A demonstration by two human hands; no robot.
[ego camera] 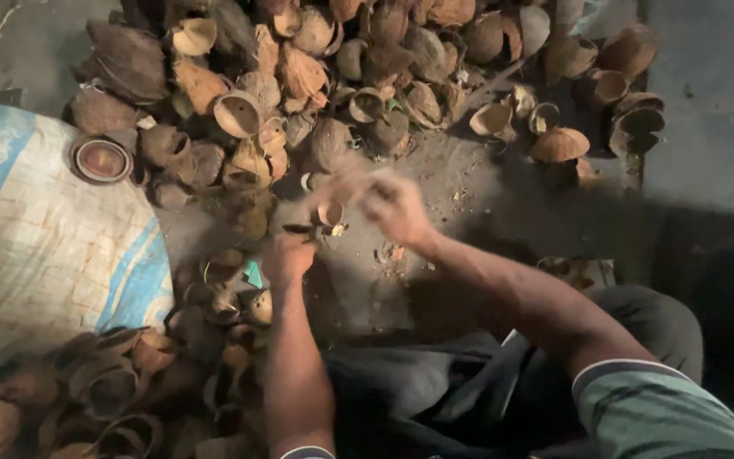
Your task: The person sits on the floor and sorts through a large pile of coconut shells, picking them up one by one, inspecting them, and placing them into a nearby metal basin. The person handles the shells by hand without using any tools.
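2 hands work over a small coconut piece on the floor.
The left hand [289,257] is closed on a dark tool; the blurred right hand [394,208] is beside it, grip unclear. The coconut piece [330,212] lies between them, the shell pile [316,76] beyond, a woven sack [36,246] to the left.

head camera looks steeply down (close overhead).

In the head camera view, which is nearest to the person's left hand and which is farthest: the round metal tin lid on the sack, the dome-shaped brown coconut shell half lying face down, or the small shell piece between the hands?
From the left hand:
1. Small shell piece, just above it, between the hands.
2. Round metal tin lid, far left, on the sack's edge.
3. Dome-shaped brown coconut shell half, upper right.
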